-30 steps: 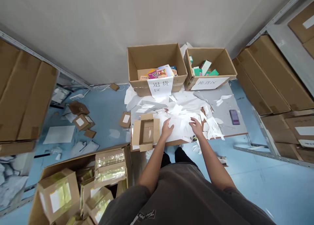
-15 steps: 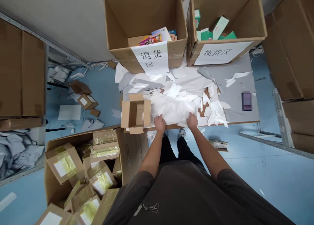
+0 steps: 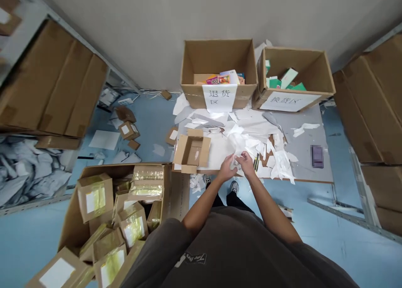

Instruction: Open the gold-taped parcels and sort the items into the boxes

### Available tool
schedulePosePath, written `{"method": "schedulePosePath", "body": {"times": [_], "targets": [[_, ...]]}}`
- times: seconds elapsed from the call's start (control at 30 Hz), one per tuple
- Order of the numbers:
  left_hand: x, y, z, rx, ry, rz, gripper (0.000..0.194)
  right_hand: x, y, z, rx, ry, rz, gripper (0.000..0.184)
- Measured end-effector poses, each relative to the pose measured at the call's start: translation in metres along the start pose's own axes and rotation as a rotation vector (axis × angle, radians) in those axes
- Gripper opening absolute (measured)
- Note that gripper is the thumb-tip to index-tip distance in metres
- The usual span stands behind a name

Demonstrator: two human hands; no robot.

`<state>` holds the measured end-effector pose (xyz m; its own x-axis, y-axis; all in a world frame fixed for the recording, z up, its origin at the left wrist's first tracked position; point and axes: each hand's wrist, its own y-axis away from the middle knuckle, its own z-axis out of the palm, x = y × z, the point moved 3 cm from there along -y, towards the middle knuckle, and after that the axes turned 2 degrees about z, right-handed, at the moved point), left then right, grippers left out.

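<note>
My left hand (image 3: 228, 169) and my right hand (image 3: 246, 164) are close together over the table's front edge. Both have their fingers closed on a bunched sheet of white paper (image 3: 238, 143), which rises crumpled between and behind them. To the left of my hands an open small cardboard box (image 3: 179, 150) rests on the table, its flaps spread outward; its inside shows bare cardboard. Torn white paper scraps (image 3: 279, 160) lie just right of my right hand, with dark pen-like sticks (image 3: 256, 162) among them.
Two large labelled cartons, one with colourful packets (image 3: 219, 98) and one with green boxes (image 3: 293, 100), stand at the table's back. A phone-like object (image 3: 317, 156) lies at right. A big carton (image 3: 168, 187) of taped parcels stands at lower left. Shelves (image 3: 361, 195) flank both sides.
The white paper lay flat under my spread-apart hands; now it is gathered up and crumpled between them. My hands have come together, and the sticks have come into view. The camera view has tilted up.
</note>
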<state>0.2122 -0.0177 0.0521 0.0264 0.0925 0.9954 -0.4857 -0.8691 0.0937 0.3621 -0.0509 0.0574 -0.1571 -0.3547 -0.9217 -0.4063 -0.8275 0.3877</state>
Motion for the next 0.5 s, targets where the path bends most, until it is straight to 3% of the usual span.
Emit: {"method": "schedulePosePath", "body": {"times": [0.03, 0.1, 0.17, 0.23, 0.33, 0.4, 0.5], "targets": [[0.012, 0.003, -0.012, -0.036, 0.028, 0.018, 0.068, -0.008, -0.001, 0.013, 0.034, -0.029, 0.011, 0.044], [0.031, 0.010, -0.053, -0.041, 0.016, 0.050, 0.060, -0.024, -0.006, 0.042, 0.090, -0.008, -0.015, 0.044], [0.043, 0.018, -0.113, 0.106, -0.138, 0.084, 0.043, -0.038, -0.015, 0.078, 0.076, 0.091, -0.086, 0.039], [0.047, 0.029, -0.178, 0.281, -0.371, 0.078, 0.037, -0.045, -0.024, 0.124, -0.033, 0.261, -0.167, 0.030], [0.040, 0.046, -0.247, 0.229, -0.755, 0.005, 0.039, -0.038, -0.032, 0.198, -0.230, 0.664, -0.245, 0.016], [0.027, 0.056, -0.269, 0.101, -0.949, -0.069, 0.047, -0.021, -0.035, 0.239, -0.322, 0.967, -0.223, 0.018], [0.001, 0.067, -0.273, -0.079, -1.070, -0.164, 0.061, 0.012, -0.039, 0.278, -0.469, 1.278, -0.092, 0.022]]}}
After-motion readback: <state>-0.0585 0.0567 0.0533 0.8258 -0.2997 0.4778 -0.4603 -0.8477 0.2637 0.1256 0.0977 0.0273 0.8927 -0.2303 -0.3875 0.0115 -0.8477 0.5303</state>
